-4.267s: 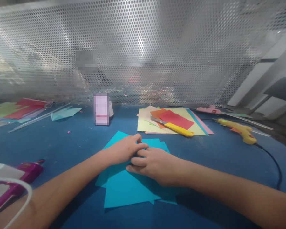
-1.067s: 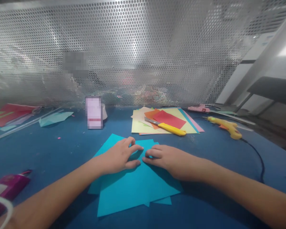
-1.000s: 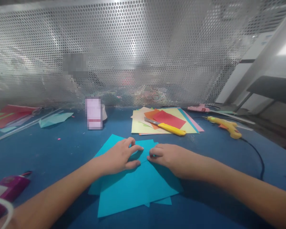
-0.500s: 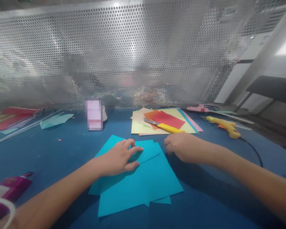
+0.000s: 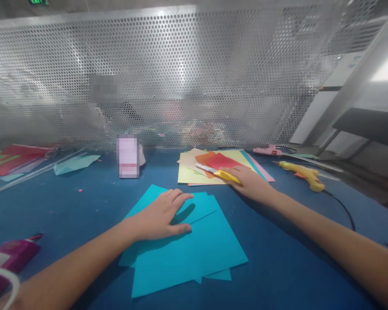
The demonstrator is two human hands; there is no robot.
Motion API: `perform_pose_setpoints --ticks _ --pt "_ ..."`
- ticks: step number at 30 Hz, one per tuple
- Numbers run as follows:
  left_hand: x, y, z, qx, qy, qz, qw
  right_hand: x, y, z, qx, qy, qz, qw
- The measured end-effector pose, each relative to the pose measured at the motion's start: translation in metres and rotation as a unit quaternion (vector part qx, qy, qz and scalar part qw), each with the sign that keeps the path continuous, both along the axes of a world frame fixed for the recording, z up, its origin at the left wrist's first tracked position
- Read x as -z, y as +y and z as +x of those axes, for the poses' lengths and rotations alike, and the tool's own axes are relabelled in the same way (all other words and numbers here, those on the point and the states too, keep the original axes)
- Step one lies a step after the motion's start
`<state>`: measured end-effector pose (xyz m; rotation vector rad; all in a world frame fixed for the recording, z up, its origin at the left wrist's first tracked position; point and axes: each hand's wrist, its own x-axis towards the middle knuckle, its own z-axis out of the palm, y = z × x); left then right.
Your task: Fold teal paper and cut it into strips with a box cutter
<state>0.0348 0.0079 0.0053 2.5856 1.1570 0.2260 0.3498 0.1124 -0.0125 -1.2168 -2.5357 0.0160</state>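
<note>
Several overlapping blue paper sheets (image 5: 194,254) lie on the dark blue table in front of me. My left hand (image 5: 161,215) rests on their upper left part, thumb and fingers spread, holding nothing. Beyond them, a yellow utility knife (image 5: 228,175) lies across a pile of coloured papers. My right hand (image 5: 247,183) is at the knife's handle end, its fingers closed around the yellow body. The blade end points left over orange and cream paper (image 5: 189,160). A red sheet (image 5: 224,160) is just behind the knife, partly covered by my right hand.
A yellow glue gun (image 5: 305,174) with a black cord lies at the right. Behind it sits a pink tool (image 5: 268,150). A magenta tool (image 5: 16,258) is at the lower left. A blurred upright box (image 5: 128,156) stands by the perforated metal screen (image 5: 181,64). Coloured papers (image 5: 19,157) lie far left.
My right hand has moved forward from beside the blue sheets onto the paper pile and taken hold of the yellow knife. The fingers of my left hand have straightened a little.
</note>
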Motion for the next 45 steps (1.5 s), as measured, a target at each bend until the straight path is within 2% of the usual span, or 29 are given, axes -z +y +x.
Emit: perform_pose_setpoints --ticks 5,9,13,17,23,33,37,45 --pt "-0.005 -0.002 0.001 -0.031 -0.048 -0.050 0.997 -0.012 0.000 0.003 0.020 0.042 -0.037 0.998" --pt "-0.001 0.000 0.001 -0.044 -0.076 -0.044 0.995 -0.022 -0.001 0.004 0.029 0.055 -0.091 0.994" --pt "0.002 0.001 -0.001 -0.049 -0.080 -0.023 0.995 -0.023 -0.004 0.003 0.005 0.041 -0.145 0.989" --pt "0.001 0.001 -0.001 -0.061 -0.085 -0.061 0.993 -0.020 -0.007 0.000 -0.025 0.026 -0.174 0.984" --pt "0.003 0.002 0.000 -0.070 -0.124 -0.096 0.985 -0.024 -0.010 0.001 -0.066 0.009 -0.182 0.981" --pt "0.003 0.001 0.002 -0.038 -0.109 -0.045 0.992 -0.016 -0.008 -0.001 -0.149 0.012 -0.137 0.979" --pt "0.004 -0.001 0.003 -0.026 -0.103 -0.039 0.994 -0.017 -0.008 -0.001 -0.155 0.021 -0.144 0.977" --pt "0.007 -0.001 0.002 -0.041 -0.099 -0.017 0.994 -0.023 -0.011 0.000 -0.146 0.016 -0.161 0.976"
